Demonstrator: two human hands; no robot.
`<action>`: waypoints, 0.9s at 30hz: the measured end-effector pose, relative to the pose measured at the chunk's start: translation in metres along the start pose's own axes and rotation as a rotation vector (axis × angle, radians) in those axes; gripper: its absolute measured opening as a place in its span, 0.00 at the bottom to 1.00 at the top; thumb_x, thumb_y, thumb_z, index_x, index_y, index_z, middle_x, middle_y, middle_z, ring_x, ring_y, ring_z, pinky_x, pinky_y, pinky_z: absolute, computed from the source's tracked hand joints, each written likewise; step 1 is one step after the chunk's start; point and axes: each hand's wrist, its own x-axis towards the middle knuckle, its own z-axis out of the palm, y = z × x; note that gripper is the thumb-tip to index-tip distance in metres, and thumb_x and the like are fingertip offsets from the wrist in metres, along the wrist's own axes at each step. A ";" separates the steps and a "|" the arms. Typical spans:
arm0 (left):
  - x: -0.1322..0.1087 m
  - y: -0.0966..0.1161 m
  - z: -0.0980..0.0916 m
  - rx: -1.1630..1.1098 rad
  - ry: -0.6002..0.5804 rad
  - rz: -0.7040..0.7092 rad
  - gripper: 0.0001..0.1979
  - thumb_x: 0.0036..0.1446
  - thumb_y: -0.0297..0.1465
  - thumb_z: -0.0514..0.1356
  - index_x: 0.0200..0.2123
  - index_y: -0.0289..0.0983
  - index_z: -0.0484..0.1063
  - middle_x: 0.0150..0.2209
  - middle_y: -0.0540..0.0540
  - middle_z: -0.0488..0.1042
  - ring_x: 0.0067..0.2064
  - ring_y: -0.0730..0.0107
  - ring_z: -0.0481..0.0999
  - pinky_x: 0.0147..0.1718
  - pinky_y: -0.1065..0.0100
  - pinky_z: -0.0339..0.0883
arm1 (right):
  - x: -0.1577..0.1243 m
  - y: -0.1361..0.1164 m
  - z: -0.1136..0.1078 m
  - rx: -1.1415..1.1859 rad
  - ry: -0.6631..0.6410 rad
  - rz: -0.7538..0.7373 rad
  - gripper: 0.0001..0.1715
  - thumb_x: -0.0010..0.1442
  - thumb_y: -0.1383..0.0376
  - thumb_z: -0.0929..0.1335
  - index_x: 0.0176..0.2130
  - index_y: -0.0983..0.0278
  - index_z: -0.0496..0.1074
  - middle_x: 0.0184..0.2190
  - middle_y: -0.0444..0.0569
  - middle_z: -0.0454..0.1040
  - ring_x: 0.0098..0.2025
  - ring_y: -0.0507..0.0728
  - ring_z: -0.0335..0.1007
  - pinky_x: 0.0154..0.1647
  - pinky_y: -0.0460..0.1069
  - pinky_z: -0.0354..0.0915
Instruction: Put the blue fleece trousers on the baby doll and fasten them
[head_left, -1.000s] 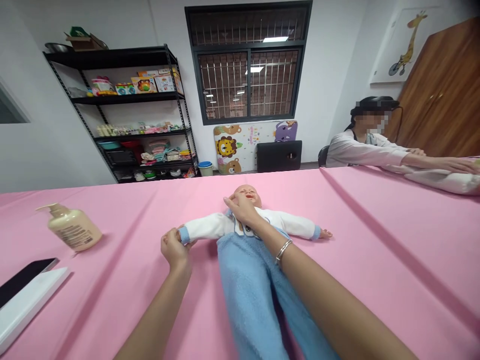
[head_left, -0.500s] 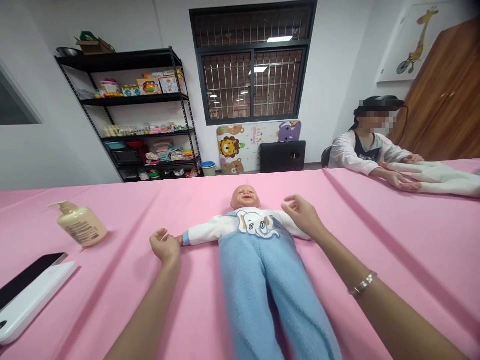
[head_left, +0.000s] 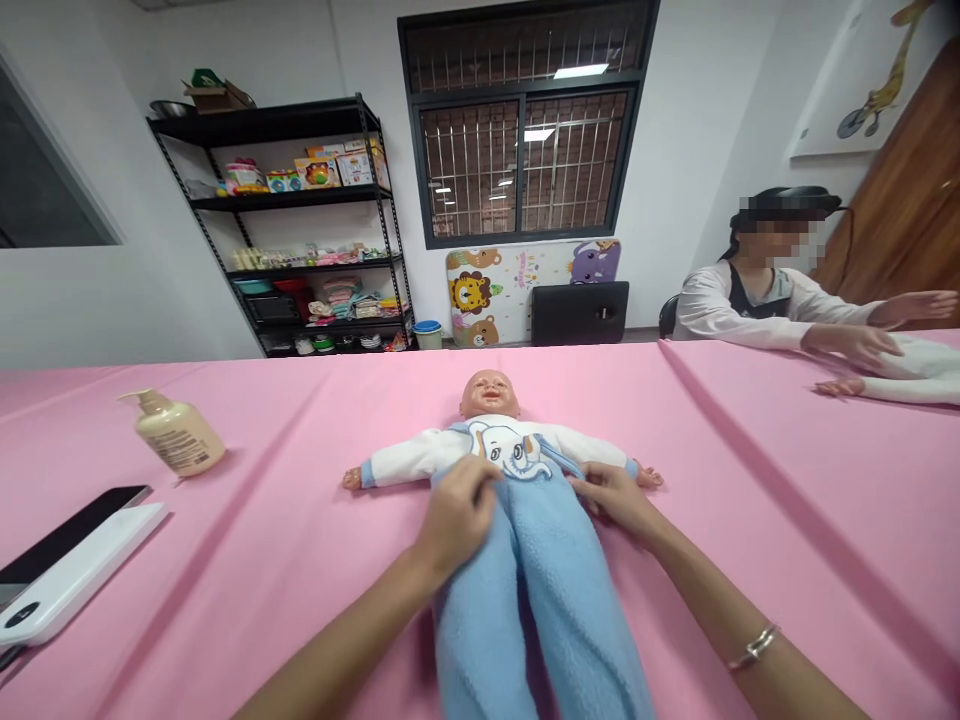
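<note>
Far left of the left hand, a pump bottle [head_left: 178, 435] lies on the pink surface [head_left: 300, 420] beside a white case [head_left: 82, 590]; the left hand [head_left: 456, 518] curls onto the blue trousers [head_left: 540, 600] at the waist of a doll [head_left: 489, 393] lying on its back, though whether it grips them is hidden; the right hand [head_left: 615, 498], half open, rests on the doll's other side; further right, a seated person's hand [head_left: 847, 342] rests on another doll [head_left: 919, 385].

Left hand [head_left: 456, 518], right hand [head_left: 615, 498] on baby doll's blue overalls [head_left: 547, 580] at waist.
</note>
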 end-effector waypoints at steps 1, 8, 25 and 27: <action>0.005 0.013 0.009 0.042 -0.110 0.093 0.11 0.53 0.21 0.47 0.33 0.37 0.67 0.33 0.47 0.70 0.38 0.67 0.70 0.40 0.66 0.65 | 0.000 0.001 -0.003 0.086 0.011 0.045 0.20 0.48 0.54 0.70 0.24 0.65 0.62 0.14 0.39 0.57 0.17 0.47 0.48 0.17 0.43 0.42; 0.054 0.050 0.058 0.463 -0.778 0.229 0.13 0.56 0.27 0.49 0.36 0.31 0.72 0.36 0.38 0.74 0.38 0.57 0.73 0.35 0.61 0.69 | -0.005 -0.003 -0.009 0.407 -0.184 0.086 0.18 0.46 0.59 0.73 0.35 0.66 0.68 0.28 0.46 0.69 0.29 0.51 0.64 0.32 0.45 0.62; 0.059 0.038 0.069 0.678 -0.501 -0.126 0.18 0.54 0.21 0.49 0.48 0.28 0.65 0.40 0.35 0.72 0.40 0.58 0.74 0.35 0.64 0.70 | 0.017 0.001 0.005 -0.700 0.527 -0.547 0.23 0.56 0.52 0.61 0.43 0.66 0.66 0.39 0.53 0.70 0.40 0.58 0.66 0.41 0.52 0.62; 0.058 0.031 0.069 0.671 -0.347 -0.106 0.24 0.54 0.18 0.48 0.56 0.29 0.55 0.44 0.35 0.70 0.41 0.61 0.74 0.38 0.66 0.70 | 0.012 0.008 -0.012 -0.872 0.361 -0.434 0.36 0.52 0.47 0.63 0.53 0.67 0.60 0.48 0.57 0.66 0.49 0.64 0.62 0.47 0.57 0.59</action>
